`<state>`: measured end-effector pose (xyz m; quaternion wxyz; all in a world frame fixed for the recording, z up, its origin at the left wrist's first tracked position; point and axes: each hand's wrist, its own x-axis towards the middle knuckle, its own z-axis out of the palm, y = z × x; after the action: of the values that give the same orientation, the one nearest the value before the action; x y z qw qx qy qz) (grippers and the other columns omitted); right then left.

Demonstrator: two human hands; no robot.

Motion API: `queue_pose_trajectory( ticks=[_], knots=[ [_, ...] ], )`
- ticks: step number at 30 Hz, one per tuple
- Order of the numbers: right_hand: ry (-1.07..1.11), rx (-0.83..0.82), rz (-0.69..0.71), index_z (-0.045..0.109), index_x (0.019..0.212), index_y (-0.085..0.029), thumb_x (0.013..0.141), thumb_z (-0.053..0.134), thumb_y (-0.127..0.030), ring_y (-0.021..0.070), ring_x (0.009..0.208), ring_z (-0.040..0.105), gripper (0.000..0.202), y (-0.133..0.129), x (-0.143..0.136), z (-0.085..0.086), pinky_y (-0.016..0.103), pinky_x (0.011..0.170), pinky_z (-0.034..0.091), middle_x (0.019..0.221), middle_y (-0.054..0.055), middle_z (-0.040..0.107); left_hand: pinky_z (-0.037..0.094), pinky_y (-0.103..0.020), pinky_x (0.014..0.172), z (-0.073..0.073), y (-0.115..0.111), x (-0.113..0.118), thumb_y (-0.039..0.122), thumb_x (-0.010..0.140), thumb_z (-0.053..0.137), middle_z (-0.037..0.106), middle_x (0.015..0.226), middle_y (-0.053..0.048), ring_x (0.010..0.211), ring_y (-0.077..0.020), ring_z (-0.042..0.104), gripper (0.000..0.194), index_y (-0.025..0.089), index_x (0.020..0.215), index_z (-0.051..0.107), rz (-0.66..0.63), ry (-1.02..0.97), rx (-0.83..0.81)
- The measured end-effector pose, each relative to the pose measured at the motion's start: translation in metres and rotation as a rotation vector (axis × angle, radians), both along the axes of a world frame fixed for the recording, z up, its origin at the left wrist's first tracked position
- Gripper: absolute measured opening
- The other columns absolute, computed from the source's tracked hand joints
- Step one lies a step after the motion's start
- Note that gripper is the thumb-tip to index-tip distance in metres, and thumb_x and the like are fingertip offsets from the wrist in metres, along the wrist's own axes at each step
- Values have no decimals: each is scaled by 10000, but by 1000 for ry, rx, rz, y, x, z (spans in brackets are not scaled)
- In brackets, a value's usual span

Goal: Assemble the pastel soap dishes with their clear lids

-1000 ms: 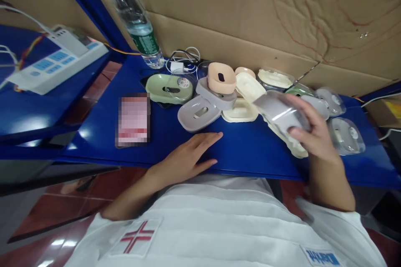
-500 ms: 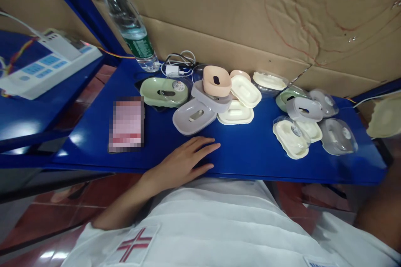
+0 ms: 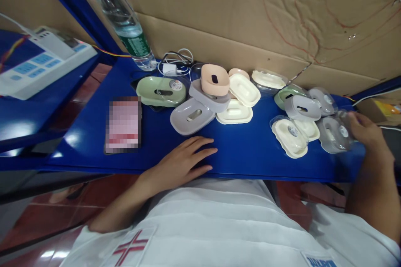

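My left hand (image 3: 184, 159) lies palm down on the blue table (image 3: 244, 156), fingers spread, holding nothing. Just beyond it is a lilac-grey soap dish (image 3: 180, 117), apart from the fingertips. At the right end, my right hand (image 3: 368, 132) has its fingertips closed on what looks like a clear plastic lid (image 3: 347, 122), slightly blurred, beside a grey soap dish (image 3: 328, 135) with a clear cover. Near that dish are a cream dish (image 3: 290, 137) under a clear cover, a pale grey dish (image 3: 302, 108) and a green dish (image 3: 282, 95).
Green, peach and cream soap dish parts (image 3: 215, 80) lie piled at the back middle. A phone-like pixelated object (image 3: 123, 125), a water bottle (image 3: 130, 35) and a charger with cables (image 3: 170, 69) are on the left. A power strip (image 3: 34, 71) sits on the adjoining surface. Cardboard (image 3: 219, 21) lines the back.
My right hand has come in from the right edge to the grey dish. The cream piece at the far right no longer shows; a box with something yellow does. My left hand stays put.
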<state>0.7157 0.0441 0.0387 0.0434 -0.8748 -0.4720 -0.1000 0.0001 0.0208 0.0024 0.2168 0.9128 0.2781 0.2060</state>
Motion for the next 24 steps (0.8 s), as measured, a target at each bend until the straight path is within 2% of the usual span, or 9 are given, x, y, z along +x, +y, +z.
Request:
queue_pose_trajectory(
  ticks=[3,5,13,20,24],
  knots=[
    [96,-5,-49,684,1490,-184,955,565,-659,391,1194,700,726,5,-7,0,488,988,530,1358,237,735,521,-541,1227,0,0,0,408,1107,606,600,1584,-140,1461,-315,575,435,232,1503,634,-8,6,12],
    [133,15,-48,664,1516,-214,921,638,-637,376,1234,686,731,3,-12,0,471,1022,518,1417,208,716,526,-541,1224,0,0,0,403,1104,611,607,1574,-142,1452,-314,582,429,230,1497,640,-6,-4,12],
    [135,135,22,664,1517,-183,887,692,-532,367,1363,641,720,-30,-21,2,472,1140,479,1495,195,679,530,-537,1225,0,1,0,394,1092,636,620,1562,-133,1449,-309,591,418,252,1485,654,-4,-33,2],
    [22,263,280,633,1518,-99,903,624,-600,317,1447,578,794,-44,-18,-15,384,1229,402,1490,245,661,527,-547,1223,0,1,1,393,1101,621,601,1577,-139,1457,-313,578,409,238,1479,649,-10,-5,16],
    [6,268,276,626,1528,-126,930,631,-576,298,1484,549,748,-43,-21,-20,407,1258,380,1524,221,635,516,-538,1237,-1,1,0,386,1094,632,603,1578,-126,1456,-304,581,407,258,1481,653,-6,-16,-7]
  ],
)
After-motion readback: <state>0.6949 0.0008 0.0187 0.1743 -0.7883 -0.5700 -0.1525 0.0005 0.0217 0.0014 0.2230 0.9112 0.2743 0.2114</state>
